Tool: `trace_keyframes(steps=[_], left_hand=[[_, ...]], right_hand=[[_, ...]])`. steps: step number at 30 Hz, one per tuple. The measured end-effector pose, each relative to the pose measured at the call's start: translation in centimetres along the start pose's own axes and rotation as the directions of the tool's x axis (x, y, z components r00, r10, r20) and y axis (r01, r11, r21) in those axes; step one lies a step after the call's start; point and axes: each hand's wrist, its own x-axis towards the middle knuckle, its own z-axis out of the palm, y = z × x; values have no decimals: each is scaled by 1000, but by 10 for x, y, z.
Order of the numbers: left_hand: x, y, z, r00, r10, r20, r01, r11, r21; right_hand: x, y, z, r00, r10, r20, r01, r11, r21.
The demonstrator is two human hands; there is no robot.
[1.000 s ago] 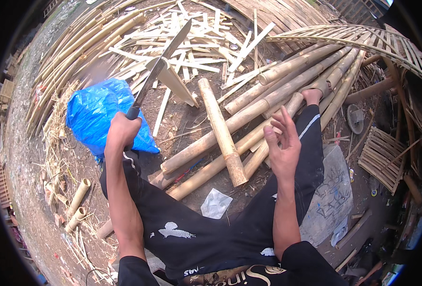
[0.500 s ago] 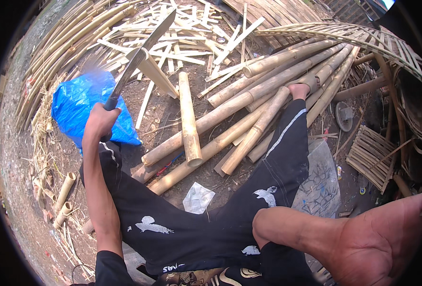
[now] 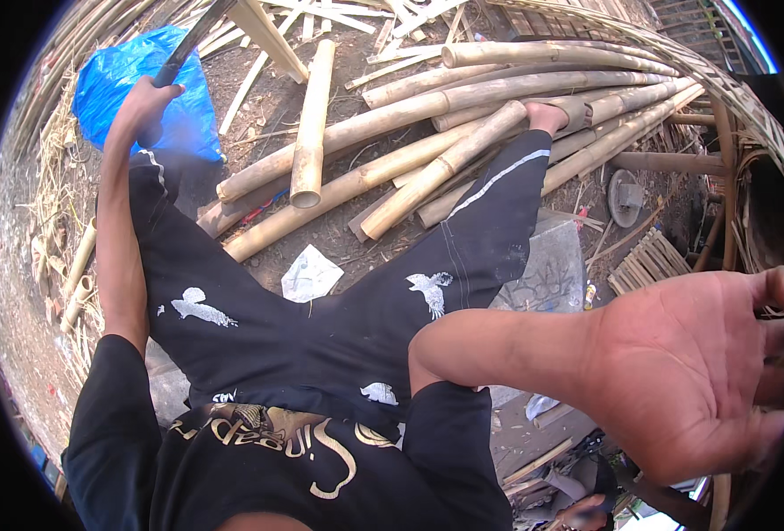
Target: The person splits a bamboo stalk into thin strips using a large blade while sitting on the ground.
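Observation:
My left hand is wrapped round the handle of a machete, whose dark blade slants up past the top edge of the picture. Against the blade there is a split piece of bamboo; how the two meet is cut off. Close to the camera on the right, my right hand is raised with its palm showing and fingers apart, holding nothing. Some fingertips fade into the dark rim. Between my spread legs and the machete lies a short bamboo length, resting across longer poles.
Long bamboo poles lie in a pile beneath my outstretched right foot. A blue plastic sheet is beside my left hand. Split strips are scattered at the back. A bamboo slat panel and a grey slab are to the right.
The view has tilted down and shifted, so the poles and machete sit higher in the picture. My right hand shows more fully, fingers spread. My left hand still grips the machete.

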Motion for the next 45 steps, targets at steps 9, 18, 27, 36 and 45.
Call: trace_keyframes(steps=[9, 18, 27, 36, 45], left_hand=[[10, 31, 15, 999, -11, -32, 9, 999, -41], [1, 19, 12, 999, 2, -43, -4, 999, -50], [-5, 11, 8, 993, 4, -118, -5, 1000, -7], [-26, 44, 1, 999, -40, -25, 39, 999, -21], [-19, 33, 5, 998, -53, -27, 52, 998, -27]], right_hand=[[-324, 93, -65, -193, 949, 250, -653, 66, -755], [-320, 113, 17, -344, 807, 479, -631, 179, -755], [-348, 103, 32, -479, 680, 555, -495, 313, -811], [-355, 108, 33, -468, 653, 596, -551, 312, -774], [-356, 107, 36, -490, 643, 588, -527, 319, -788]])
